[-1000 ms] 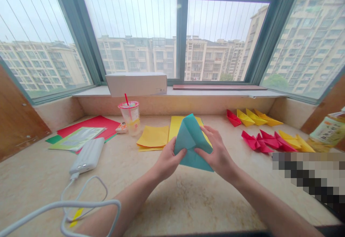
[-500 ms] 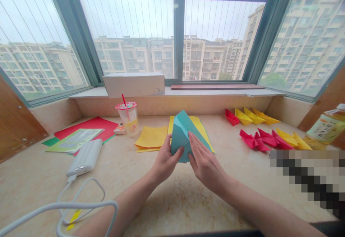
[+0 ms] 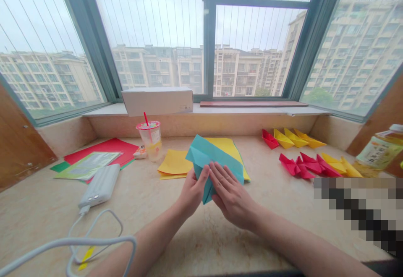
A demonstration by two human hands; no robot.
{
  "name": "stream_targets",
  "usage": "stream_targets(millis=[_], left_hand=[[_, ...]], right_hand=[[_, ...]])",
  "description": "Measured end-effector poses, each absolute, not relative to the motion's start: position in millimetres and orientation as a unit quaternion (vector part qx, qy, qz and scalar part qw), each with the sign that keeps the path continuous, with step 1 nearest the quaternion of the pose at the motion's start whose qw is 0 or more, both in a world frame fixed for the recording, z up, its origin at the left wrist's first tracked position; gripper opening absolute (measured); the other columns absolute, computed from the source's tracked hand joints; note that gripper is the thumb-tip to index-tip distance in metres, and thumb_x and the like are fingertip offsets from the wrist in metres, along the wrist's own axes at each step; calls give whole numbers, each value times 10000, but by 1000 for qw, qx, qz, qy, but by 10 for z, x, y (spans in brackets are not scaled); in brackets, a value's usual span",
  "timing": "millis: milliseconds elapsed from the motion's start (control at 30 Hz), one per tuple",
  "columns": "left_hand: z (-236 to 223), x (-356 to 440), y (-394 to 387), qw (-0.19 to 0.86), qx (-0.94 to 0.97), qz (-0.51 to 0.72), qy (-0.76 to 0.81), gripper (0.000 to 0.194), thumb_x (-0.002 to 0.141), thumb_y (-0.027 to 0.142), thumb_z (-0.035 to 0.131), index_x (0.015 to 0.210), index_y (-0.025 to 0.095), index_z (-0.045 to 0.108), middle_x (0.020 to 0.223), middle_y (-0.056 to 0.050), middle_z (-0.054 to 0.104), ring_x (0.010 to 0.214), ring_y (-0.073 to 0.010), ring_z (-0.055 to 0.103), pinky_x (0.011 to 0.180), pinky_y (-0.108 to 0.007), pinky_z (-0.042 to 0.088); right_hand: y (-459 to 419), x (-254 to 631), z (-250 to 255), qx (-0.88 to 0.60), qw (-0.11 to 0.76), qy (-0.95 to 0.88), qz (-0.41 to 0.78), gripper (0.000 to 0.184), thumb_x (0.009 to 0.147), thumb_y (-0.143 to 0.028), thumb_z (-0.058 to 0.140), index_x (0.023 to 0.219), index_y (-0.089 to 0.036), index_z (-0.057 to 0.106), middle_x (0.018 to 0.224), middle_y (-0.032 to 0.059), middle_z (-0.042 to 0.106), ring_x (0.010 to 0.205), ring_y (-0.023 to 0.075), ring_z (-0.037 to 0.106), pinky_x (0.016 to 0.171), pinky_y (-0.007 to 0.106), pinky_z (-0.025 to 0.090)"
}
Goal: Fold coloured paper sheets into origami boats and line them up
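Note:
A folded teal paper sheet [image 3: 208, 157] is held just above the marble counter [image 3: 195, 235] in the middle of the view. My left hand [image 3: 193, 189] pinches its lower left part, thumb on top. My right hand [image 3: 231, 195] lies over the paper's right side, fingers stretched along it and pressing. Behind the teal paper lie yellow sheets [image 3: 176, 163] flat on the counter.
Red and yellow folded paper boats [image 3: 302, 151] lie at the right. A plastic cup with a red straw [image 3: 151, 138], a red and green paper stack [image 3: 100, 155], a white power bank [image 3: 100, 184] with its cable, a white box [image 3: 157, 100] on the sill, a bottle [image 3: 379, 151] at far right.
The teal paper was opened upright between both hands, then flattened and tilted to the left. My right hand slid from the paper's right edge onto its top face.

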State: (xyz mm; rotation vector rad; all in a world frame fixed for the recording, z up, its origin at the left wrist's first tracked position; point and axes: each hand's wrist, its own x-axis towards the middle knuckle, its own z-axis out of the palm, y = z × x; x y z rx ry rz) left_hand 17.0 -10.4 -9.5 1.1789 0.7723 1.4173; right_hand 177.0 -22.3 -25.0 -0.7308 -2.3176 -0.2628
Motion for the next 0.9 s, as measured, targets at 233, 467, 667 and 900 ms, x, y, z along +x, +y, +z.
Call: stream_targets(millis=[233,467,667,900], left_hand=[[-16,129,-53,482,570,566,349,490,819,568,637,1039,136,708,1007,-95,740,967,-271,655,885,-362,509],[-97,58,-62,356,692,512,363,404,893,486,556,936,118,716,884,-76,732,812,-227,637,778,-321,504],[-56,-8,-103,249,773,487,320,260,901,366,561,875,142,691,799,-45,708,723,-175,606,723,-273,480],[-40,-23,-104,229,759,518,321,294,885,385,571,742,138,643,669,-16,634,617,-139,533,629,-245,453]], right_hand=[[-91,1873,-220,-294,484,-824,12,597,990,-161,415,1545,-266,224,1549,71,378,1434,244,343,1154,499,375],[-129,1814,-277,-314,516,-795,49,620,948,-214,537,1516,-286,301,1509,105,437,1387,293,420,1103,535,426],[-172,1862,-251,-314,510,-786,153,594,905,-255,613,1460,-289,405,1348,94,614,1219,288,602,972,470,553],[-134,1906,-151,-277,480,-812,181,582,896,-305,622,1443,-272,425,1502,119,444,1386,317,413,1110,553,386]])
